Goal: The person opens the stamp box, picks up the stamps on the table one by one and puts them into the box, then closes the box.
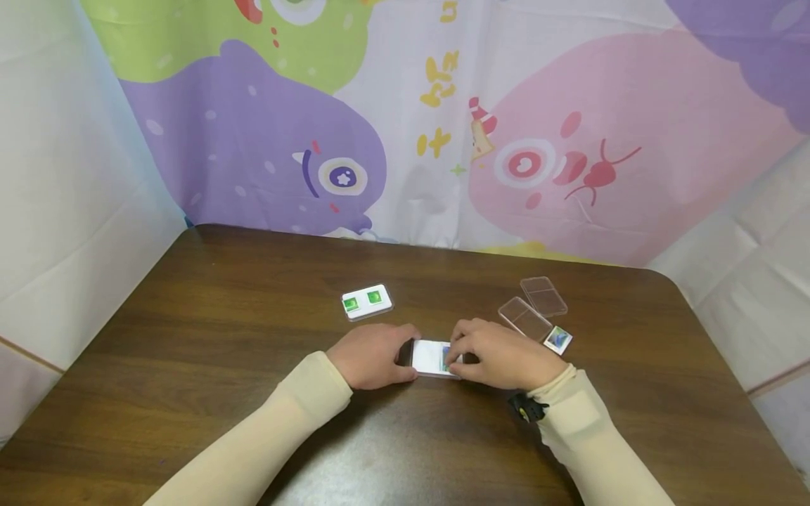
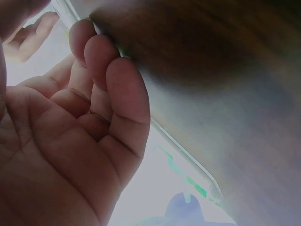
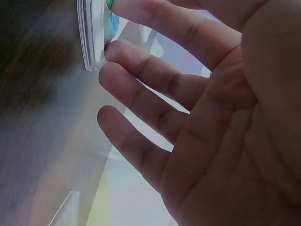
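Note:
On the table between the hands lies a flat white rectangular block [image 1: 429,357], with layered edges [image 3: 91,35] in the right wrist view. My left hand [image 1: 373,355] holds its left end, thumb at the near edge and fingers at the far side. Over the right end, my right hand [image 1: 500,353] pinches a small blue-green picture card [image 1: 446,357] on the block's top. Its fingertips partly cover the card, and its thumb tip is hard to make out. In the right wrist view the other fingers [image 3: 134,94] spread apart.
Behind the left hand lies a white case [image 1: 365,302] with two green pictures. Two clear plastic case halves [image 1: 525,318] [image 1: 544,296] overlap behind the right hand, with a small picture square [image 1: 558,340] beside them. A printed curtain [image 1: 418,197] hangs behind the table [image 1: 253,295].

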Tool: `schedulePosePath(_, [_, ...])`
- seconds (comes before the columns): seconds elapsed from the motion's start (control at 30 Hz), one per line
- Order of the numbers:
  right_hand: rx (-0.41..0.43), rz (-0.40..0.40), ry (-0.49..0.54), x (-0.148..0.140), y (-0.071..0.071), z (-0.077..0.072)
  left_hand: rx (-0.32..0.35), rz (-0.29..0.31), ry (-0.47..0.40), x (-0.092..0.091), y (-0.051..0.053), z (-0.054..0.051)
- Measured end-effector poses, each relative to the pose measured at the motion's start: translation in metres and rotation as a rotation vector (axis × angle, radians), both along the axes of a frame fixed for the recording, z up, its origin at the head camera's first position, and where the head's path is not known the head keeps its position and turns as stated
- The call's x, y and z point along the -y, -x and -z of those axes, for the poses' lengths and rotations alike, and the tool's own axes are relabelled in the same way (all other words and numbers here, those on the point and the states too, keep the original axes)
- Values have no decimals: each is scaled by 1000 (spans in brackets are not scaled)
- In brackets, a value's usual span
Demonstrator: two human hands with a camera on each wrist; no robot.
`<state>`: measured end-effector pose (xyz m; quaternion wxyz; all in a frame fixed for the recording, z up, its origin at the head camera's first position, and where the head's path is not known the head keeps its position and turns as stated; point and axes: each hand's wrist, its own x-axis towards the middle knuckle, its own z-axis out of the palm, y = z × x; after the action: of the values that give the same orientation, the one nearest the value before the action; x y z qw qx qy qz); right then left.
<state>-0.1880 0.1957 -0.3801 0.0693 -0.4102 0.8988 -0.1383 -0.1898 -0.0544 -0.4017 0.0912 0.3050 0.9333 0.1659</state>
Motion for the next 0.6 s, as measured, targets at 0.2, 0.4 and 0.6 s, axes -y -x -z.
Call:
schedulePosePath(0.2, [2, 11, 1, 2, -1, -1, 2, 0, -2, 0, 0, -1])
schedulePosePath(0.4, [38, 32, 0, 1, -1, -2, 5, 0, -6, 0, -1, -1])
schedulePosePath(0.6, [56, 28, 6, 0, -2, -5, -7, 3, -13, 0, -1, 0])
